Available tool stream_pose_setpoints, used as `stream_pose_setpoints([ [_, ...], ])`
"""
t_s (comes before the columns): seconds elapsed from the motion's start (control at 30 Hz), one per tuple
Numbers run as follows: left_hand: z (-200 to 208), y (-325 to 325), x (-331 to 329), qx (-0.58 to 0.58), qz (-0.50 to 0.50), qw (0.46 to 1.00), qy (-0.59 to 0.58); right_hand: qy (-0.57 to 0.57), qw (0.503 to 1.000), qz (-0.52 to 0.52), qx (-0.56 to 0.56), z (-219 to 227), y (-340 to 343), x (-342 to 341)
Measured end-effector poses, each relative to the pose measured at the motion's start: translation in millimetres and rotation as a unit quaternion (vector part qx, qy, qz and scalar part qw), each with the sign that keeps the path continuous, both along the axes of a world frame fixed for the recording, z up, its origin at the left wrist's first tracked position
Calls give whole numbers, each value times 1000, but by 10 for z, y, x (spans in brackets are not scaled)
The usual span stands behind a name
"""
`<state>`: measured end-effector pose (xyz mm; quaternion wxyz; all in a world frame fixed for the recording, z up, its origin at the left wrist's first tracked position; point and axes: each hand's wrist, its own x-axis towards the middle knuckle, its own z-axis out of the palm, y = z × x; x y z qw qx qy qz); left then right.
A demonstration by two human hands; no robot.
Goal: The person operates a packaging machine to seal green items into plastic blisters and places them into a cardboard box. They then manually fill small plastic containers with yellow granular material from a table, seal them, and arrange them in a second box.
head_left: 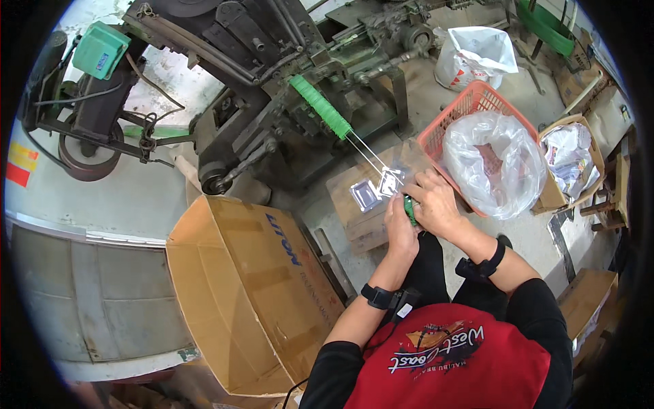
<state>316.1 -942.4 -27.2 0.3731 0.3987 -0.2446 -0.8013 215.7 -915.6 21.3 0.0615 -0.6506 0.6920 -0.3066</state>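
Note:
My left hand (400,226) and my right hand (437,203) are close together in front of my lap. Between them is a small green piece (410,211), gripped by the fingers of both; its exact kind is too small to make out. Just beyond my hands, a shiny silvery square item (390,183) and a small clear-and-blue packet (366,195) lie on a brown board (351,217). Two thin metal rods (368,151) run from the machine toward my hands. Threaded along them is a tight row of green pieces (320,105).
A dark, greasy machine (259,48) fills the far side. To the left stands a large open cardboard box (266,273). On the right is a pink plastic basket (432,140) with a clear bag (507,194) inside, beside a smaller carton (596,153). A white sack (477,58) stands behind.

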Motion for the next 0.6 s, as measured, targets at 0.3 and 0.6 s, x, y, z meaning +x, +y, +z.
stream_pose_setpoints([
  [0.3,134,367,147,41,-159,985,50,-239,967,-62,-58,-47,586,-202],
  [0.6,-263,462,153,130,-83,985,78,-716,667,5,205,-524,1253,-174],
])
